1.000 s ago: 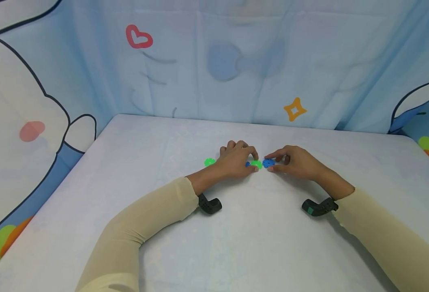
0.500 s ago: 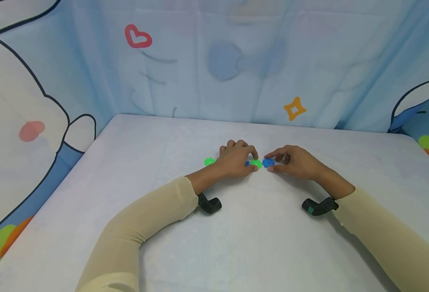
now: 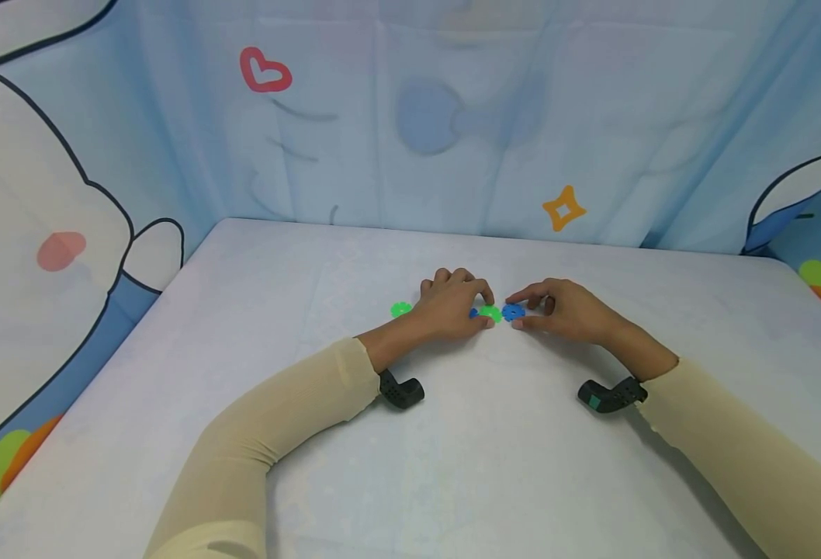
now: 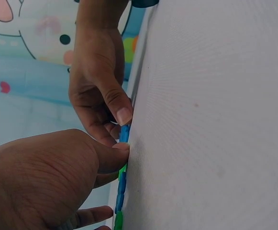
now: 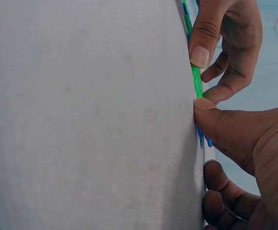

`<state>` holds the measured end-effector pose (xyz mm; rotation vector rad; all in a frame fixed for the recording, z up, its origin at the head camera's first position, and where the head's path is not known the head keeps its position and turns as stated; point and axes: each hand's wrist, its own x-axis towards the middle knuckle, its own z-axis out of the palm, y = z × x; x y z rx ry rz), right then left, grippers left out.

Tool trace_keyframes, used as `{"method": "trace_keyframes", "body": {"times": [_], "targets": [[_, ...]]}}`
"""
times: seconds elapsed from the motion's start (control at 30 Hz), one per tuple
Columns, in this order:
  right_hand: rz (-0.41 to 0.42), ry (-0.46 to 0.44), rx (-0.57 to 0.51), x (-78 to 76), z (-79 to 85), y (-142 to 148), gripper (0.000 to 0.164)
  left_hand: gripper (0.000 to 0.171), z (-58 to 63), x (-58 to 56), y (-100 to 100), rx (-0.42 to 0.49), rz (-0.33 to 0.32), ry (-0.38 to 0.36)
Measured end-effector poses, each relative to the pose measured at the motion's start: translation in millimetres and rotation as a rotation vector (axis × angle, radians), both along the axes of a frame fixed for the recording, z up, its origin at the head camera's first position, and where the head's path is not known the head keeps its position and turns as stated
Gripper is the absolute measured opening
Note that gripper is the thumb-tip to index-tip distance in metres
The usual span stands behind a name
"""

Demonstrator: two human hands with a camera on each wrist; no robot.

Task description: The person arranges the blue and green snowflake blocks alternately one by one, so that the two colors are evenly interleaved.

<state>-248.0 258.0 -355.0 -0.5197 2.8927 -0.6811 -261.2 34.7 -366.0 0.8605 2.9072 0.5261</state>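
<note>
Between finger and thumb my left hand (image 3: 450,307) pinches a small green notched disc (image 3: 490,314) by its edges. My right hand (image 3: 569,312) pinches a blue notched disc (image 3: 514,312) the same way, right beside the green one. Another blue disc (image 3: 474,313) shows partly under my left hand, and a second green disc (image 3: 401,310) lies to its left. Seen edge-on in the left wrist view, blue and green discs (image 4: 121,191) form a line along the tabletop. My left hand hides much of the row in the head view.
The discs lie on a white-covered table (image 3: 466,466). Behind it hangs a light blue cartoon-print curtain (image 3: 355,140). Black devices (image 3: 402,392) are strapped at both wrists, close above the cloth.
</note>
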Motion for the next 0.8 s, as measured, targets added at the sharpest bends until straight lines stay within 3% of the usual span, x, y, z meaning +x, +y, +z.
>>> {"method": "trace_keyframes", "body": {"times": [0.57,0.8], "targets": [[-0.011,-0.032,0.01,2.8,2.5,-1,0.045,0.031,1.5,-0.1,0,0.0,-0.009,-0.014],[-0.035,-0.083,0.015,27.8,23.6,-12,0.057,0.037,4.3,-4.3,-5,0.029,-0.028,-0.062]]}}
